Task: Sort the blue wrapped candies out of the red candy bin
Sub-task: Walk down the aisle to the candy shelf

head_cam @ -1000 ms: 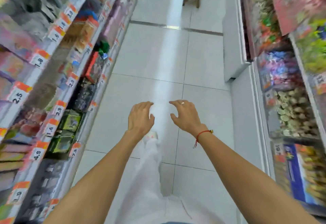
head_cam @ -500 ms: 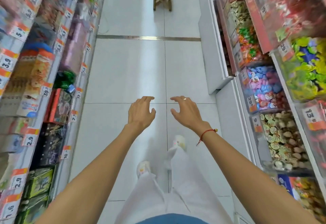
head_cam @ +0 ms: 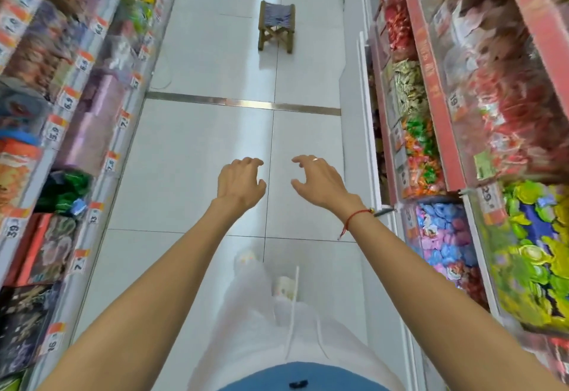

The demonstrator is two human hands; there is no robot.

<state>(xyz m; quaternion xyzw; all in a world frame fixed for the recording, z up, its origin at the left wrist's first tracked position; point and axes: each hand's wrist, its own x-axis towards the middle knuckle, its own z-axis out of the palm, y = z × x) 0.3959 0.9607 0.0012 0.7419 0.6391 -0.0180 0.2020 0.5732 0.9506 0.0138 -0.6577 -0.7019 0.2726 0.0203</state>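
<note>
glossy tiled floor (head_cam: 200, 144), metal strip (head_cam: 243, 102), wooden stool (head_cam: 276, 25) with woven seat.

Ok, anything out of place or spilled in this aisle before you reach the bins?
One thing: a small folding stool stands alone in the middle of the floor ahead, right in the walkway. No candy is spilled on the tiles. Both hands, left and right, are held out in front and hold nothing.

bright, even light with a pale glare streak down the floor (head_cam: 215, 132); shelf edges blur and bend.
</note>
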